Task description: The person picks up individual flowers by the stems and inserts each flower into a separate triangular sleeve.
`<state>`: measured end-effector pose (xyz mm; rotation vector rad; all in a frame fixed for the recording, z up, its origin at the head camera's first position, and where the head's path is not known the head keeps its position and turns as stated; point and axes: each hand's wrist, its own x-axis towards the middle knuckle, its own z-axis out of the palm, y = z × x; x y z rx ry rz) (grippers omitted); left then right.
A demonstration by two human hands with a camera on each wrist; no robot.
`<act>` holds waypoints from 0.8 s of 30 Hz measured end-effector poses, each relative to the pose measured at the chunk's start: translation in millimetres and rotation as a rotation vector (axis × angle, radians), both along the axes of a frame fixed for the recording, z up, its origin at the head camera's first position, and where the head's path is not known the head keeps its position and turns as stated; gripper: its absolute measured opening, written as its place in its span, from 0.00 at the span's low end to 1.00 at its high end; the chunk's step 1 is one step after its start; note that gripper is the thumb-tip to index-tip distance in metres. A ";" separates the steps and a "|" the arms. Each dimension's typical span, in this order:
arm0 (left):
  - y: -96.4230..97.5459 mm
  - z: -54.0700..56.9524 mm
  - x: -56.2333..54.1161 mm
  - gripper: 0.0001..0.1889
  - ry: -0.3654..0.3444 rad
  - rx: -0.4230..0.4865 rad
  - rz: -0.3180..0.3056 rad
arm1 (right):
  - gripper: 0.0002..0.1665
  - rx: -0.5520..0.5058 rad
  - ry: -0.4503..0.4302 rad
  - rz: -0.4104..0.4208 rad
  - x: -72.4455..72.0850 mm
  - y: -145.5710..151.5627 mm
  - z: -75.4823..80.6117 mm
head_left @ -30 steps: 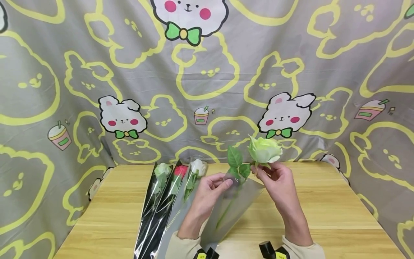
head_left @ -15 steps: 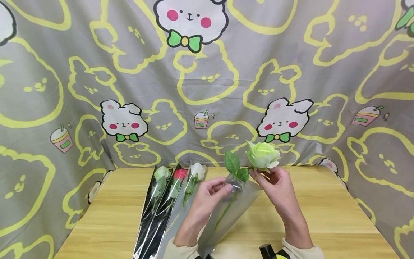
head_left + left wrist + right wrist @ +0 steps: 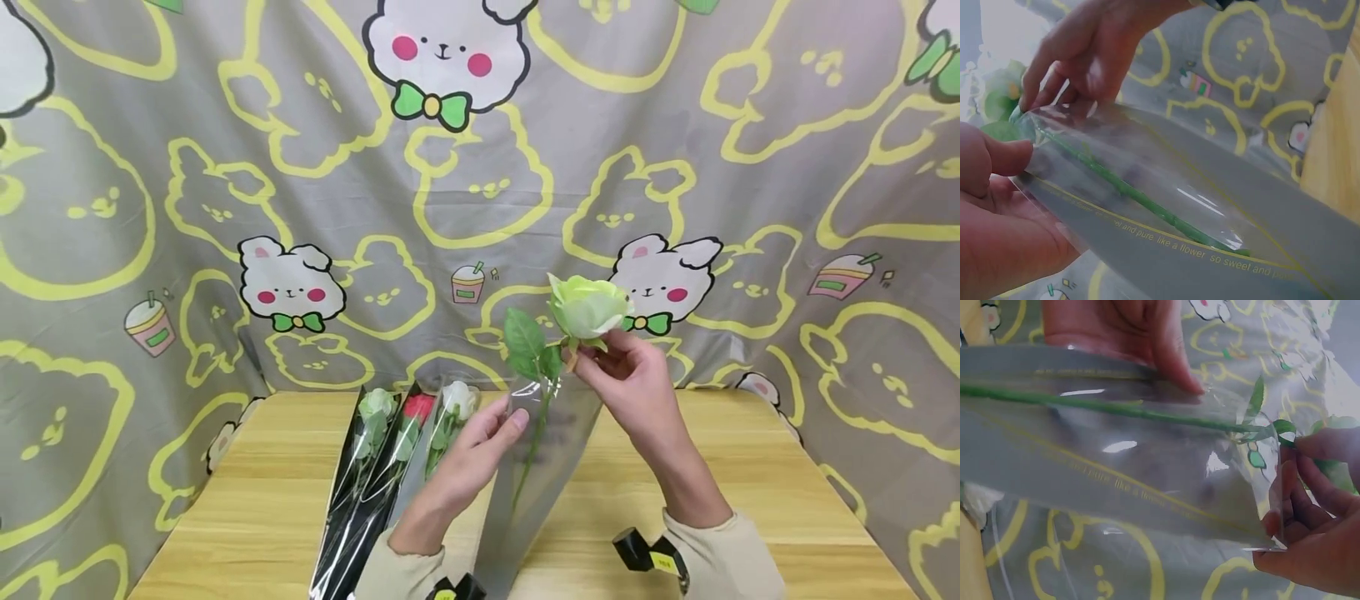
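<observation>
A pale green rose (image 3: 588, 308) stands up out of a grey, clear-fronted flower sleeve (image 3: 543, 467). Just under the bloom, my right hand (image 3: 633, 375) pinches the stem between thumb and fingers. My left hand (image 3: 476, 450) grips the sleeve's upper left edge, its thumb across the clear front. Through the film in the left wrist view the green stem (image 3: 1141, 199) runs down inside, beside yellow printed lettering. The rose's leaves (image 3: 528, 346) stick out above the sleeve's mouth, between the two hands.
Three wrapped roses lie side by side on the wooden table (image 3: 232, 492), left of my hands: a pale green rose (image 3: 375, 406), a red rose (image 3: 417, 407) and a white rose (image 3: 458, 401). A patterned grey curtain (image 3: 487, 208) hangs behind and at both sides.
Both hands have lifted the sleeve and green rose upward and slightly left, and the sleeve stands more upright. The grips look the same. The head view has tilted a little.
</observation>
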<state>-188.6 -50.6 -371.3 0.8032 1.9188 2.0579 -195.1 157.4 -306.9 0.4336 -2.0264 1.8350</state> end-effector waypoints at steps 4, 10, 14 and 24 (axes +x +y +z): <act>-2.5 9.5 4.1 0.20 -0.074 0.068 -0.040 | 0.17 0.065 0.012 0.076 0.2 2.5 12.2; -6.4 20.7 9.3 0.22 -0.105 0.161 -0.116 | 0.16 0.211 -0.012 0.178 3.1 8.6 28.5; -8.5 22.5 11.6 0.26 -0.114 0.164 -0.124 | 0.16 0.274 -0.053 0.232 1.4 11.9 36.3; -9.7 29.4 15.5 0.28 -0.025 0.149 -0.068 | 0.15 0.484 -0.111 0.283 1.2 12.2 42.4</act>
